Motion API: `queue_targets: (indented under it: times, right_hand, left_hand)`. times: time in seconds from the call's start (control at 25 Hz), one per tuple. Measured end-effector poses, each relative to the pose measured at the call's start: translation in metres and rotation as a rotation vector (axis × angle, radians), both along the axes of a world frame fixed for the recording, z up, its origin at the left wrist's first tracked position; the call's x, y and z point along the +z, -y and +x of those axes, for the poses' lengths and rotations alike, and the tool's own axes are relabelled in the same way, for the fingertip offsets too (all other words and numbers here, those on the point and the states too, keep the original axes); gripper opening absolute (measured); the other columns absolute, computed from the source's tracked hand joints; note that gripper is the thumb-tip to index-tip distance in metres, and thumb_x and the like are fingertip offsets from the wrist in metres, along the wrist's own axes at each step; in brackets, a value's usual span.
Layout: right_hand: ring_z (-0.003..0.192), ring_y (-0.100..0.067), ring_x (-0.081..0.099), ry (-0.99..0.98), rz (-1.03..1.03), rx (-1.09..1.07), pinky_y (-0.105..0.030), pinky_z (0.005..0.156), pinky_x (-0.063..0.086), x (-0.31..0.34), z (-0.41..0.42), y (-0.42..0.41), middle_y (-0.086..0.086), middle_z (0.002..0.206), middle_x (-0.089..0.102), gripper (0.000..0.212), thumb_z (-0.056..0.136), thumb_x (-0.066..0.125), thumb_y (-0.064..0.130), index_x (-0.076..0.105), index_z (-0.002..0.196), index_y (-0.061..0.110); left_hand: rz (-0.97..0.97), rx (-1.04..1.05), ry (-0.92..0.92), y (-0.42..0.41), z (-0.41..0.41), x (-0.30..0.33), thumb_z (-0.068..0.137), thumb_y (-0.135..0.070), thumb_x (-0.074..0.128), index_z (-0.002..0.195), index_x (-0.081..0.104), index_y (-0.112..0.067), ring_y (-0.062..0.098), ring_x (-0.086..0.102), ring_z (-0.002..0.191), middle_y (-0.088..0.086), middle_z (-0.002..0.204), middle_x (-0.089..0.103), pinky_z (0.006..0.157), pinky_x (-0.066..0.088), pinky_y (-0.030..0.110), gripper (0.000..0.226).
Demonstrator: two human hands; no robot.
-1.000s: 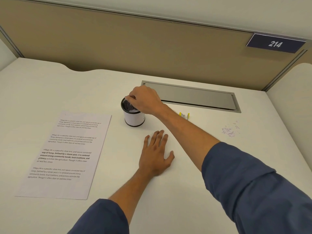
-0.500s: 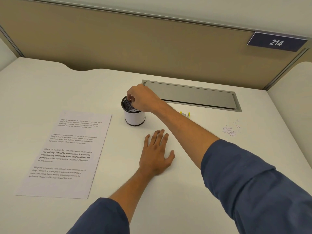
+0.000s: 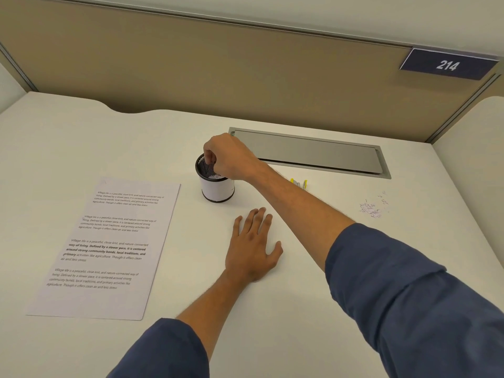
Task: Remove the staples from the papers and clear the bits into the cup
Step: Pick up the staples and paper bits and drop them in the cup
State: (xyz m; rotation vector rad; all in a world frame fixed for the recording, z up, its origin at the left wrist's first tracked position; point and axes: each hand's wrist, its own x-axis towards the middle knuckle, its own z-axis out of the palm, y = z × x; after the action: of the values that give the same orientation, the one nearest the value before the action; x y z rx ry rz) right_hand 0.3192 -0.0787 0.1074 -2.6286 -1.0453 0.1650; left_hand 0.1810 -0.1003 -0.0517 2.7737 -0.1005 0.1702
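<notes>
Dipped a little deeper into the mouth of the small white cylindrical cup with black mesh lining and black rims over the last second: right hand, fingertips bunched together just inside the rim, whether pinching bits or already emptied cannot be told. Otherwise much as before. Left hand flat on the off-white desk, fingers straight and slightly spread, holding nothing, near the cup's base but not touching it. White printed sheets of paper squared up well to the left. Small scatter of pale staple and paper bits well apart to the right, not yet collected. Yellow-tipped tool, probably the staple remover, mostly hidden behind the right forearm.

Risks, as judged: cup knocked over by the knuckles on withdrawal, being light and unsteadied; bits clinging to fingertips and dropping outside the rim; forearm sweeping the tool; tiny staples on the right missed against the pale surface.
</notes>
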Motion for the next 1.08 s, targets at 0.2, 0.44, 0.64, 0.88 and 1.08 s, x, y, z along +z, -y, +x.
queue_targets:
  times: [0.2,0.44,0.64,0.88,1.08]
  right_hand:
    - [0.094,-0.021,0.06,-0.105,0.057,-0.009,-0.032,0.078,0.049,-0.008,0.011,0.002,0.0,0.101,0.069,0.03,0.083,0.055,0.013,0.066,0.111,0.017]
    - [0.075,-0.011,0.064,-0.313,0.647,-0.326,-0.021,0.077,0.05,-0.025,0.027,0.037,-0.001,0.078,0.07,0.013,0.079,0.07,0.008,0.075,0.09,0.008]
    - [0.068,-0.011,0.064,-0.394,0.505,-0.439,-0.015,0.068,0.047,-0.069,0.018,0.068,-0.013,0.087,0.074,0.013,0.081,0.069,0.002,0.076,0.093,0.003]
    - [0.093,-0.02,0.067,-0.256,0.245,-0.362,-0.027,0.088,0.05,-0.096,0.013,0.061,-0.008,0.1,0.075,0.018,0.086,0.063,0.01,0.076,0.098,0.008]
    - [0.084,-0.028,0.067,-0.064,0.046,-0.257,-0.027,0.074,0.05,-0.104,0.01,0.051,-0.012,0.095,0.074,0.023,0.09,0.054,0.014,0.076,0.097,0.01]
  left_hand:
    - [-0.006,-0.001,0.002,0.0,-0.001,0.0,0.094,-0.056,0.035,0.152,0.025,-0.021,0.018,0.012,0.15,0.0,0.162,0.019,0.117,-0.011,0.039,0.068]
    - [-0.018,-0.015,0.015,-0.002,-0.003,0.003,0.092,-0.053,0.033,0.15,0.029,-0.018,0.018,0.013,0.149,0.0,0.162,0.02,0.122,0.003,0.044,0.068]
    - [-0.023,-0.018,-0.001,-0.001,-0.003,0.003,0.092,-0.053,0.032,0.151,0.028,-0.019,0.017,0.012,0.149,0.0,0.163,0.018,0.121,0.001,0.044,0.069]
    - [-0.007,-0.016,-0.007,-0.001,-0.002,0.003,0.093,-0.055,0.032,0.151,0.029,-0.017,0.018,0.012,0.15,0.003,0.162,0.02,0.12,-0.003,0.043,0.069]
    - [-0.005,-0.019,-0.012,-0.002,-0.002,0.001,0.094,-0.055,0.031,0.153,0.026,-0.016,0.018,0.012,0.15,0.004,0.162,0.021,0.121,-0.004,0.043,0.071]
